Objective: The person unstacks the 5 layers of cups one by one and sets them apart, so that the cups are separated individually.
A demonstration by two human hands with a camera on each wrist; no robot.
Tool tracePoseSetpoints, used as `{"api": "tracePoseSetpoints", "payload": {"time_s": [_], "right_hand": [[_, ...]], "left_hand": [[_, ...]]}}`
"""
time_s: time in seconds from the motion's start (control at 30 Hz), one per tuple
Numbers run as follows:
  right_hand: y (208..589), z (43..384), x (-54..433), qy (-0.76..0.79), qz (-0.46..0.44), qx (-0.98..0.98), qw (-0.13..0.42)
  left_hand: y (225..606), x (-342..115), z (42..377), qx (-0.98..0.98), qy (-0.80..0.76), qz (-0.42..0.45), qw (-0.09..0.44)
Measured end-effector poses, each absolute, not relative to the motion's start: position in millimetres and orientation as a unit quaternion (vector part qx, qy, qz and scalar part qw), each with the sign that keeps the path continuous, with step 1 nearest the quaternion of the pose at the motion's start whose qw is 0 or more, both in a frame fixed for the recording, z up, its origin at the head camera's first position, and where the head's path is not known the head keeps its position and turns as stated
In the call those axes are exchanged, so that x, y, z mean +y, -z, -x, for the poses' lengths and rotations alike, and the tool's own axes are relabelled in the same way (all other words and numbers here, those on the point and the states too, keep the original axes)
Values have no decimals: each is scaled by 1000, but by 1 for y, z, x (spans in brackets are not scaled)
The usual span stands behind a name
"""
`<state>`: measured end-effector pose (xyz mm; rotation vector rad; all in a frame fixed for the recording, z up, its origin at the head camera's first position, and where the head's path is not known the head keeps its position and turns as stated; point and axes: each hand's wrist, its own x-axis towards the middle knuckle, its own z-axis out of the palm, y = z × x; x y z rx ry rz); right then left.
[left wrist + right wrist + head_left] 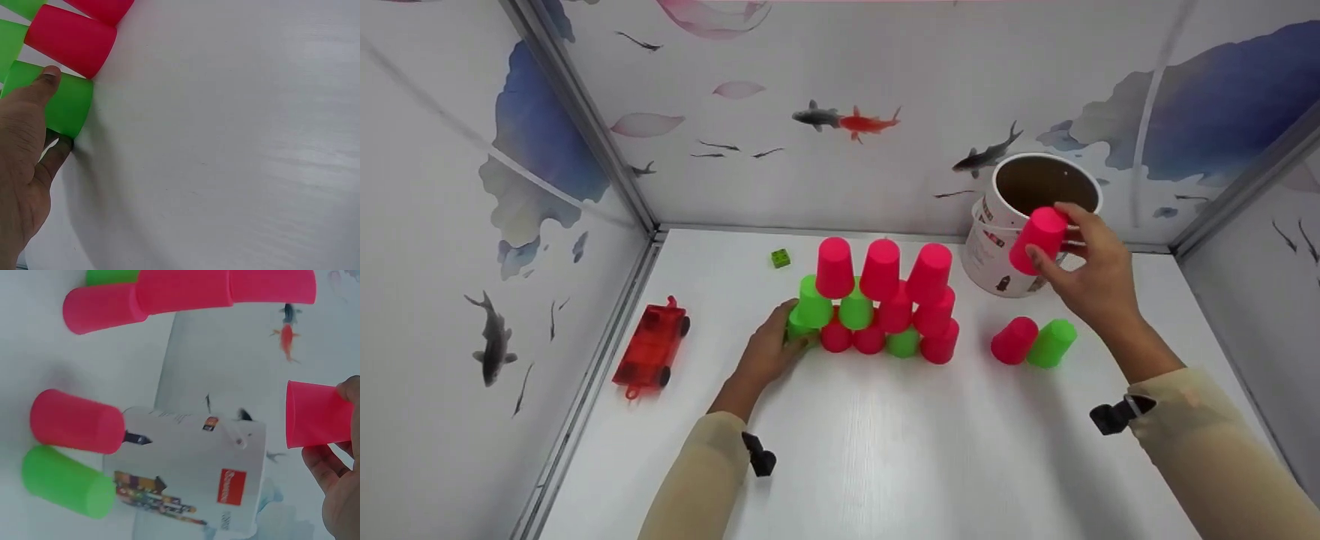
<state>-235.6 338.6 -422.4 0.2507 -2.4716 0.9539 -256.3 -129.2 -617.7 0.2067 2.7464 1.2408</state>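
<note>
My right hand (1099, 274) pinches an upside-down pink cup (1041, 238) between thumb and fingers, raised in front of the bucket. In the right wrist view this pink cup (318, 414) appears at the right edge. My left hand (769, 345) holds the leftmost bottom green cup (70, 104) of a stack, thumb on one side and fingers on the other. The stack has three levels of upturned pink and green cups, with three pink ones on top, including a middle pink cup (880, 270). A loose pink cup (1015, 341) and green cup (1053, 343) stand right of it.
A white bucket (997, 259) stands at the back right, close behind the raised cup. A red toy car (652, 345) lies at the left, and a small green block (781, 258) sits behind the stack. Printed walls border the white table (885, 450).
</note>
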Motion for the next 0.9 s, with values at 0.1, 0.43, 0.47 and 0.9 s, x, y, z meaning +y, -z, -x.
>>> {"api": "tracePoseSetpoints", "payload": {"time_s": [0.1, 0.43, 0.47, 0.9], "right_hand": [[441, 229, 362, -336, -51, -913, 225], [510, 207, 424, -336, 103, -922, 163], [517, 204, 427, -341, 115, -920, 155], [585, 180, 440, -342, 116, -929, 86]], "left_hand": [[619, -128, 257, 907, -411, -67, 63], [620, -131, 256, 907, -410, -69, 61], [620, -132, 256, 908, -409, -69, 60], [618, -131, 256, 910, -403, -67, 69]]}}
